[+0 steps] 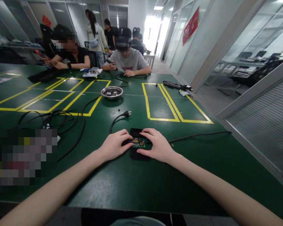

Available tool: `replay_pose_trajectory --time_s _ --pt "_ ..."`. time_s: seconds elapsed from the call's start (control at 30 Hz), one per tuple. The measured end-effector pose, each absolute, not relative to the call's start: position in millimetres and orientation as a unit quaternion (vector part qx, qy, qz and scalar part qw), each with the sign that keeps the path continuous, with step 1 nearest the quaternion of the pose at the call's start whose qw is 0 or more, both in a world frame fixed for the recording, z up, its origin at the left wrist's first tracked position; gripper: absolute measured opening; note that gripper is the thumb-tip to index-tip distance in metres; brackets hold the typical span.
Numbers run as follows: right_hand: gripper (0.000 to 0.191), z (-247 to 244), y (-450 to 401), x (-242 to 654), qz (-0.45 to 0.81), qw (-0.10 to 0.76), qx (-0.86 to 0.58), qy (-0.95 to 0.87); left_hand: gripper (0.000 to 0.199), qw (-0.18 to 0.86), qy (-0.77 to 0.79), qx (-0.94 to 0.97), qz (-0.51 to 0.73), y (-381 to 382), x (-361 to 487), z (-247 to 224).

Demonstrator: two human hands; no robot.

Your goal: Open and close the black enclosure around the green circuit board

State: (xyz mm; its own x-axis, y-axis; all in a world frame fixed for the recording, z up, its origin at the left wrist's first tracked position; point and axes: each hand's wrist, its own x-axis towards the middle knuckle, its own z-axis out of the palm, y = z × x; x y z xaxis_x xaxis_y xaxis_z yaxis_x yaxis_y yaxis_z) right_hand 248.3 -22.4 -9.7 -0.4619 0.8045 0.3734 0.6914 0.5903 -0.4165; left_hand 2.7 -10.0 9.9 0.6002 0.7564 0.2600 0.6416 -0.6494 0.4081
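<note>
On the green table in front of me lies an opened black plastic case (140, 155), its halves above and below a small green circuit board (138, 144) with copper-wound coils. My left hand (115, 144) pinches the board's left edge between thumb and fingers, where a black cable seems to enter. My right hand (157, 145) spans the case from the right, fingertips on the upper half and thumb at the lower one. Its palm hides the right end. A black power plug (126, 114) lies just beyond my hands, its cord running toward my left hand.
A metal bowl (112, 92) with small metal parts stands farther back. Tangled black cables (58, 119) lie at left. Yellow tape (163, 119) marks rectangles on the table (103, 185). A folded black tripod-like object (178, 85) is at far right. Two people work across the table.
</note>
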Motion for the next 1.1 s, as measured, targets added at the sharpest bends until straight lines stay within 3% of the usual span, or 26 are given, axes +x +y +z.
replay_pose_trajectory --time_s 0.13,0.37,0.6,0.9,1.1 --pt "0.074 -13.5 -19.0 250.3 0.108 0.276 -0.448 -0.843 0.020 0.127 0.404 0.880 0.215 -7.0 2.3 6.0" --pt "0.074 -13.1 -14.1 261.1 0.144 0.264 -0.407 -0.862 0.022 0.110 0.397 0.881 0.233 -6.8 -1.4 2.3" --pt "0.086 -12.8 -9.5 259.6 0.151 0.260 -0.399 -0.866 0.019 0.093 0.373 0.895 0.226 -4.9 0.4 1.6" --pt "0.086 -10.5 -13.7 268.2 0.110 0.258 -0.369 -0.886 0.019 0.117 0.352 0.897 0.239 -5.7 -2.5 0.4" --pt "0.074 -14.5 -13.9 261.4 0.110 0.272 -0.408 -0.865 0.020 0.118 0.364 0.892 0.242 -5.2 -1.8 -1.4"
